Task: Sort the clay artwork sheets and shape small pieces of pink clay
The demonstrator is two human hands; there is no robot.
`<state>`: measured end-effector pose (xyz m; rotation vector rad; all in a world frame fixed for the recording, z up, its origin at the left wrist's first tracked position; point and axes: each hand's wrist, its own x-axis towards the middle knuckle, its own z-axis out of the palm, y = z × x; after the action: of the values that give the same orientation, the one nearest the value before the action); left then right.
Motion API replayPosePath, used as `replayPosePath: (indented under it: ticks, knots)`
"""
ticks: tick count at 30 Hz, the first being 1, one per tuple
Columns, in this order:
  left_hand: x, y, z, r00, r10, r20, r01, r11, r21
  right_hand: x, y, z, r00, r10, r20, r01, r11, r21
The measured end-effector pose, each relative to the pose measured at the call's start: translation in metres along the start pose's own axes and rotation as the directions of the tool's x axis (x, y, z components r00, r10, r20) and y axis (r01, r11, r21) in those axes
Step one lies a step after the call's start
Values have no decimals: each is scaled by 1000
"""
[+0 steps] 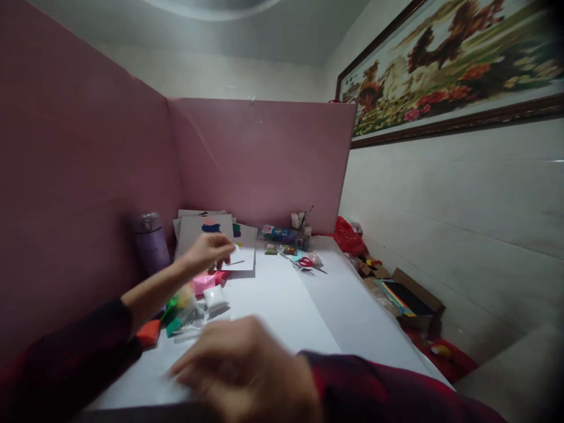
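Observation:
My left hand reaches out over sheets of white paper bearing dark blue, green and yellow paint patches. Its fingers are bent together. A small pale bit shows at the tips, but I cannot make out what it is. Just below those fingers is a thin dark stick. Close to me, my right hand hangs over the front of the white table, smeared by motion, so its grip does not show. Between the hands lie a white packet, a pink packet and an orange packet.
A purple bottle stands at the left, by the pink partition. Red-handled scissors, small bags and a plastic pouch lie at the back. Beyond the right edge sits an open cardboard box with coloured sheets.

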<state>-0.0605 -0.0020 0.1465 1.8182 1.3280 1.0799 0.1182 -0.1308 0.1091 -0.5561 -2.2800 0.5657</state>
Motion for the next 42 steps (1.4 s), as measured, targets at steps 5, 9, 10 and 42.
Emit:
replayPosePath:
  ticks: [5,9,10,42]
  knots:
    - [-64,-32,61,923,215,321,-343,837,426,-10,78,-42,905,421,69,-276,700,-659]
    - [-75,-32,98,851,146,505,-483,598,640,-25,124,-50,828,559,34,-282,469,-837]
    - [-74,-31,104,846,141,515,-491,582,648,-28,130,-50,817,576,20,-294,446,-846]
    - [-37,-127,164,535,840,-84,-509,400,762,-51,212,-52,571,821,-4,-805,560,196]
